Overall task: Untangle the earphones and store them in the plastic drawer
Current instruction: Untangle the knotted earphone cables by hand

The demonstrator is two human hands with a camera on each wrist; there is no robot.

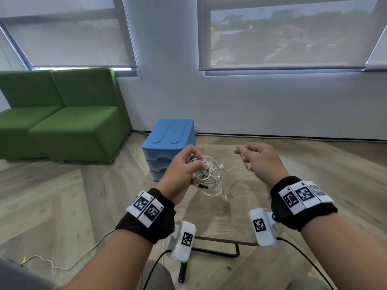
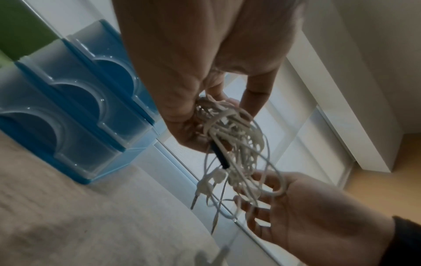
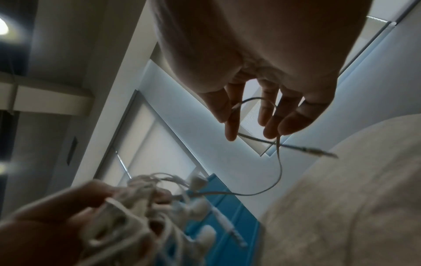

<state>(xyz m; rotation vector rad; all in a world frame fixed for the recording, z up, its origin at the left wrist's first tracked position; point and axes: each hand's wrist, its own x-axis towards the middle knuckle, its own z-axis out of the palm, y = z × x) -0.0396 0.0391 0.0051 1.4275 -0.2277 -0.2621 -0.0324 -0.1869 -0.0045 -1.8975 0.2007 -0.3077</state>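
A tangled bunch of white earphones [image 1: 207, 174] hangs above the small wooden table [image 1: 222, 222]. My left hand [image 1: 196, 159] grips the bunch at its top, fingers curled round the cords. One loose cord runs right to my right hand [image 1: 240, 152], which pinches it near its end. The right wrist view shows that cord [image 3: 279, 167] looping between thumb and fingers of my right hand [image 3: 250, 126], with its metal plug [image 3: 318, 150] sticking out. The blue plastic drawer unit [image 1: 169, 141] stands behind the left hand, and its translucent drawers [image 2: 75, 111] look closed.
A green sofa [image 1: 58, 116] stands at the left against the wall. A thin cable [image 1: 52, 265] lies on the wooden floor at lower left. Black leads hang from both wrist cameras. The table's black metal leg [image 1: 217, 253] shows below its front edge.
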